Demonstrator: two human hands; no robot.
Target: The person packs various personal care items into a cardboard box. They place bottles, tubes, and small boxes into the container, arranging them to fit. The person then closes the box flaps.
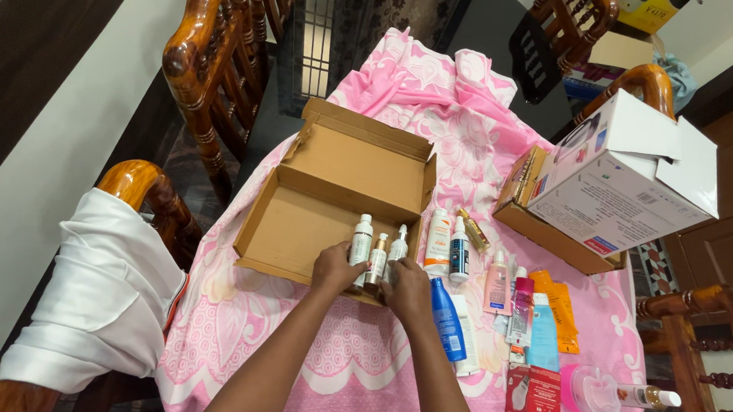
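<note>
My two forearms reach up from the near edge of the table, over the pink patterned cloth point(346, 368) that covers it. My left hand point(336, 268) is at the near wall of the open cardboard box point(297, 218), its fingers curled around the base of a small white bottle point(361, 240) that stands upright at the box's near right corner. My right hand point(408, 291) is just beside it, fingers closed on a slim pump bottle point(397, 247), also upright. Between my hands stands a third small bottle with a brownish base point(377, 258); which hand touches it I cannot tell.

Just right of my right hand a blue bottle point(447, 319) lies flat on the cloth, beside a white tube point(466, 333). Further right lie a pink tube point(521, 311), a light blue sachet point(543, 343) and an orange packet point(559, 310). Toward the near right corner sit a red carton point(535, 400) and a pink round container point(594, 392).

Beyond my right hand, a white bottle with an orange band point(438, 241) and a white bottle with a dark label point(460, 251) stand just right of the box. At the right edge a white carton point(626, 177) rests on top of a shallow brown box point(545, 231). A folded white garment point(102, 295) drapes over the wooden chair point(148, 191) at the left.
</note>
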